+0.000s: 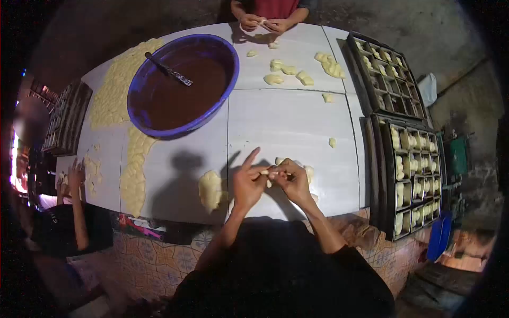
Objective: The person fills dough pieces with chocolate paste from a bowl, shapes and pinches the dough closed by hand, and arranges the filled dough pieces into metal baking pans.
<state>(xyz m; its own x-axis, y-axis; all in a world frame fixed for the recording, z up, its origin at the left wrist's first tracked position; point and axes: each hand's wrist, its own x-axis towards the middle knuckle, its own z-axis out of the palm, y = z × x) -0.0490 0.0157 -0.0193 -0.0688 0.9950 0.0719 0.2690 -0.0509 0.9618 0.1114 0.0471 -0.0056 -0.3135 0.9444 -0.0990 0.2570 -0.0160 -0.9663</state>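
My left hand (249, 183) and my right hand (295, 183) meet above the near edge of the white table. Between their fingertips is a small piece of pale dough (269, 183), pinched from both sides. One finger of the left hand sticks up, away from the others. More dough (309, 173) lies partly hidden behind and beside my right hand. To the left of my left hand rests a larger dough lump (211, 190) on the tabletop.
A blue basin (233, 79) holds brown filling with a dark-handled spatula (168, 70). Flattened dough pieces (114, 90) cover the left side. Divided trays (389, 180) with dough stand right; stacked trays (69, 116) left. Co-workers' hands (265, 24) work opposite and at far left.
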